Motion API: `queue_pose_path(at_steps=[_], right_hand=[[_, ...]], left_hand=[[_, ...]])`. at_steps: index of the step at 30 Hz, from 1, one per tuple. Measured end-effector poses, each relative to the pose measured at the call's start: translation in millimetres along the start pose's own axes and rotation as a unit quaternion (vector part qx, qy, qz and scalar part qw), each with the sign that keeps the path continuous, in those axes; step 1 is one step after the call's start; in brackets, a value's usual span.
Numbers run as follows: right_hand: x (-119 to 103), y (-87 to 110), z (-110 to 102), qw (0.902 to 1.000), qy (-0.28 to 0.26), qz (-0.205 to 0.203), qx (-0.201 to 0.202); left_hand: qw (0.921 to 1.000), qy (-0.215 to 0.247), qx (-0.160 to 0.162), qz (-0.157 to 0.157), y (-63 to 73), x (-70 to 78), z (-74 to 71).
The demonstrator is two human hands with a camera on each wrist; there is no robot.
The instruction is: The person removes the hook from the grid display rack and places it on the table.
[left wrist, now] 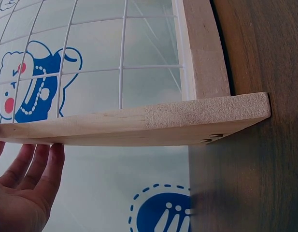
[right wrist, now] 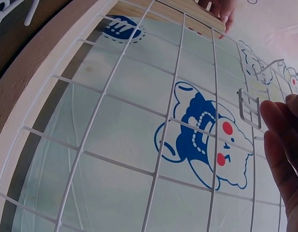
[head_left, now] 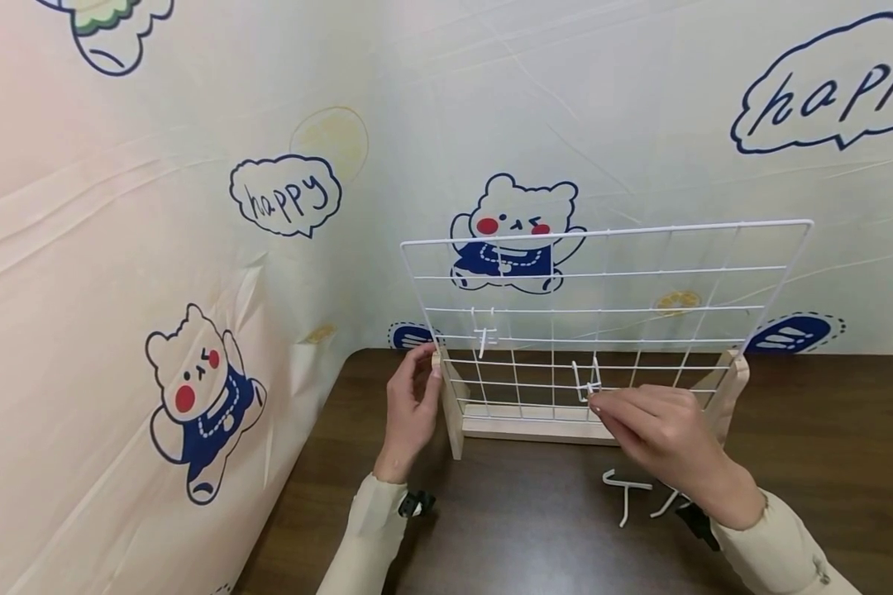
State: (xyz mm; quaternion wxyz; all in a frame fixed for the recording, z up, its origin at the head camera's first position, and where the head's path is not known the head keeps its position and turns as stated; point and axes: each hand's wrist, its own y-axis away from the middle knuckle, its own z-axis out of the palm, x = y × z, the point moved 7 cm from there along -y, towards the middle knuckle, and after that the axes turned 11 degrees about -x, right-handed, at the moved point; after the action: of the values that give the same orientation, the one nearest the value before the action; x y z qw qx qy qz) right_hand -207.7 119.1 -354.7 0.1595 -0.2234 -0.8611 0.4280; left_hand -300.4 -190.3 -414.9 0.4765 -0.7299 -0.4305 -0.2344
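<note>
A white wire grid [head_left: 632,311] stands in a pale wooden base [head_left: 536,428] with a wooden panel at each side. My left hand [head_left: 413,405] grips the left side panel [head_left: 450,402] near its top; in the left wrist view several fingertips [left wrist: 56,154] press its outer face. Between thumb and fingers, my right hand [head_left: 658,430] pinches a white wire hook [head_left: 587,387] in front of the grid's lower rows. The hook's squared wire end [right wrist: 250,112] shows beyond the fingertips in the right wrist view. Another white hook [head_left: 484,330] hangs on the grid's left part.
On the dark wooden table [head_left: 491,521] lies a loose white hook [head_left: 626,494], with more white hook wire [head_left: 668,501] beside it, partly covered by the right wrist. A printed cloth [head_left: 193,207] with bears covers the wall behind and at the left.
</note>
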Motion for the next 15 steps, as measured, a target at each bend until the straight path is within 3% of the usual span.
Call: queue_pose_path(at_steps=[15], right_hand=[[-2.6, 1.0, 1.0, 1.0000, 0.002, -0.008, 0.004]], left_hand=[[1.0000, -0.007, -0.002, -0.002, 0.2, -0.1, -0.3]])
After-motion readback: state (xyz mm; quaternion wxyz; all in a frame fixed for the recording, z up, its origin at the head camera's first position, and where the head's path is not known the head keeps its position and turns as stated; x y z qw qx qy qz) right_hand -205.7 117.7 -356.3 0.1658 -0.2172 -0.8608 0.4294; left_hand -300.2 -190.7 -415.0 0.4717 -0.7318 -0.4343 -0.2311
